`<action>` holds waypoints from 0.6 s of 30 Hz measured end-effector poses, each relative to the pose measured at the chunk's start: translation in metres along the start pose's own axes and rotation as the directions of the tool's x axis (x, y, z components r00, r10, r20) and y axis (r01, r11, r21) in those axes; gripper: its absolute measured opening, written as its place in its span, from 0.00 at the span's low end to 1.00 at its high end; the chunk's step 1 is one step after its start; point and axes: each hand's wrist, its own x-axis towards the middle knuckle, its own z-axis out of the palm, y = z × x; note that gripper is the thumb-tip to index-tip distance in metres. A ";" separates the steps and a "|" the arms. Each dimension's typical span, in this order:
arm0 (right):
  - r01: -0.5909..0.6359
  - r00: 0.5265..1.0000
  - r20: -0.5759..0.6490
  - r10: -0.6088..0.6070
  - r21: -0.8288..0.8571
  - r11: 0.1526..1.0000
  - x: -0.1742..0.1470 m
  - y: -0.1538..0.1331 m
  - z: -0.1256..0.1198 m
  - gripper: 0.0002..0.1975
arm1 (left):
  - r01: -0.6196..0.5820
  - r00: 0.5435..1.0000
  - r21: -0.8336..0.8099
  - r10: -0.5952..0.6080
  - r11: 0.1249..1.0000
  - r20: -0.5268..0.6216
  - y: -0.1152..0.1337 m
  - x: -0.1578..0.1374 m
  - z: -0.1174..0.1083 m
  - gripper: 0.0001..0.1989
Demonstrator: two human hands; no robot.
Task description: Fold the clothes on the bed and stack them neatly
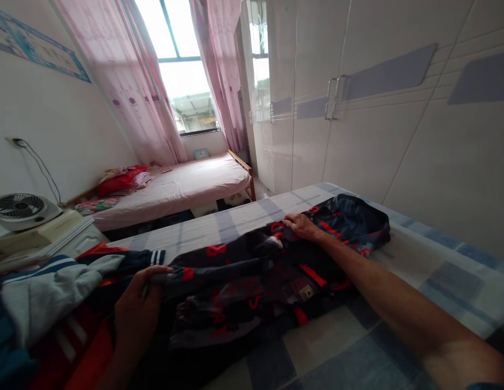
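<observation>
A dark hooded jacket with red lettering lies stretched across the checked bedsheet, its hood to the right. My left hand pinches the jacket's left end between thumb and fingers, close to a small red patch. Farther right, my right hand has its fingers curled on the jacket's far edge, below the hood; its fingertips are partly hidden in the cloth. A heap of clothes in grey, navy, red and orange sits left of my left hand.
The near bed has a blue-and-white checked sheet. White wardrobe doors stand along the right. By the curtained window is a second bed with red cloth on it. A fan stands at left.
</observation>
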 end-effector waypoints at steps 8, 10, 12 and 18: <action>-0.019 0.997 -0.072 0.010 -0.120 0.993 -0.010 -0.011 0.001 0.13 | -0.627 0.773 0.367 0.607 0.687 0.183 -0.031 0.006 -0.005 0.12; 0.000 0.993 -0.115 -0.017 -0.145 0.990 -0.014 -0.019 0.000 0.13 | -0.621 0.784 0.392 0.554 0.679 0.282 -0.038 0.002 -0.003 0.13; -0.001 0.990 -0.142 -0.023 -0.168 0.986 -0.017 -0.027 -0.001 0.15 | -0.609 0.793 0.336 0.536 0.718 0.290 -0.033 -0.005 0.003 0.11; -0.156 0.987 -0.060 0.147 -0.195 0.968 -0.013 -0.027 0.007 0.18 | -0.702 0.672 0.111 0.602 0.704 0.431 0.039 -0.022 0.050 0.17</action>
